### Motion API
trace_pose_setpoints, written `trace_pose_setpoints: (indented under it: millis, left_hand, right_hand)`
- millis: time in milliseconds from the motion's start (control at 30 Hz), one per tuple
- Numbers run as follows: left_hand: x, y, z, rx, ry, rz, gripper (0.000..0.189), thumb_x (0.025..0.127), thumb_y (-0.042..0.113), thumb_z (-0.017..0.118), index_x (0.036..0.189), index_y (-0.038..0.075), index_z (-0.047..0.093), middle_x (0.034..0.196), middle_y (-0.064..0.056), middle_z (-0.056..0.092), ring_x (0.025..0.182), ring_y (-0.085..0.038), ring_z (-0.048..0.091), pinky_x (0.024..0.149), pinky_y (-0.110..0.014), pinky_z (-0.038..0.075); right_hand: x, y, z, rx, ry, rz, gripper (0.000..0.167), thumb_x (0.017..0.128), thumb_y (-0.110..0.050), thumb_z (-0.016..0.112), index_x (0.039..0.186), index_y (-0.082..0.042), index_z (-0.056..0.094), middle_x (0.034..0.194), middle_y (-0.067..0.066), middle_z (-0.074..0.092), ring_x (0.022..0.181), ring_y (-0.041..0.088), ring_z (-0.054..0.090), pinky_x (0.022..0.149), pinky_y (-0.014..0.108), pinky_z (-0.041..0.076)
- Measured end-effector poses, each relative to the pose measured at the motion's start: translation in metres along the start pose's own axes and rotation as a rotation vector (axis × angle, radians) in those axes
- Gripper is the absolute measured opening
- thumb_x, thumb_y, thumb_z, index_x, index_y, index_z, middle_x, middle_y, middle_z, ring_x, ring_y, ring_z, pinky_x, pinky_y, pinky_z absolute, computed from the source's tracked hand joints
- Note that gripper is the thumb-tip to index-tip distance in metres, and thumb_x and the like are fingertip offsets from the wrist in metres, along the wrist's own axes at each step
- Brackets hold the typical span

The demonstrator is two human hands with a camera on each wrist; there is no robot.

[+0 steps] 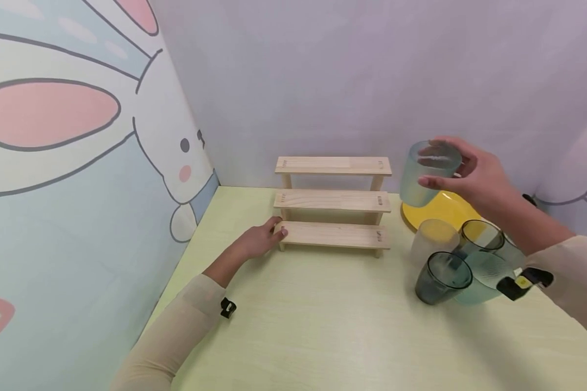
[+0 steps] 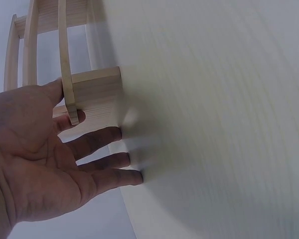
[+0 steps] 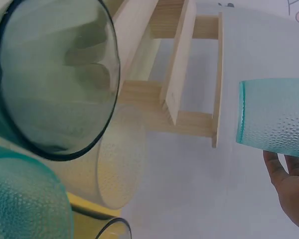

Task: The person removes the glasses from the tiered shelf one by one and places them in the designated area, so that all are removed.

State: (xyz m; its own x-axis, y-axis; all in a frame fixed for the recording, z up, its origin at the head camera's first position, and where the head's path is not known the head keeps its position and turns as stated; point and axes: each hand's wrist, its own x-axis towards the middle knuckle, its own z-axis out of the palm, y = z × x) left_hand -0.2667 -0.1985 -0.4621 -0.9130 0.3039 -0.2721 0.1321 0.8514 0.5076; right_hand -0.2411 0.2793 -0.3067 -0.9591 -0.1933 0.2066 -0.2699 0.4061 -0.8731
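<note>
A pale wooden three-step rack stands against the back wall. My left hand pinches the left end of its lowest board; in the left wrist view, thumb and index finger lie on opposite faces of that board, the other fingers reaching to the table. To the right of the rack, my right hand holds a light blue textured glass in the air by its side, the rim facing up. The right wrist view shows this blue glass with the fingers along it.
Below the raised glass, a yellow plate lies on the table. Several glasses cluster at the right: a frosted clear one, a dark grey one, another dark one and a blue one. A rabbit-printed wall borders the left.
</note>
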Motion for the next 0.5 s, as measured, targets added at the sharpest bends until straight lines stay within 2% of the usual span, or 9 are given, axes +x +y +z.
trace_pose_setpoints:
  millis: [233,500]
  left_hand:
    - [0.000,0.000,0.000,-0.007,-0.004,-0.004,0.074,0.117,0.061,0.042,0.174,0.017,0.028,0.167,-0.028,0.052,0.151,-0.047,0.056,0.120,-0.062,0.047]
    - [-0.001,0.001,0.000,-0.001,-0.003,-0.001,0.073,0.117,0.060,0.041,0.174,0.016,0.029,0.166,-0.028,0.053,0.150,-0.047,0.057,0.119,-0.062,0.047]
  right_hand:
    - [-0.025,0.010,-0.017,-0.015,0.003,0.006,0.075,0.099,-0.001,0.081,0.164,-0.024,0.050,0.147,-0.015,0.071,0.123,-0.010,0.070,0.083,0.015,0.059]
    - [-0.050,0.031,-0.032,-0.075,0.056,0.008,0.074,0.099,0.000,0.081,0.163,-0.023,0.051,0.145,-0.020,0.070,0.123,-0.011,0.066,0.081,0.013,0.056]
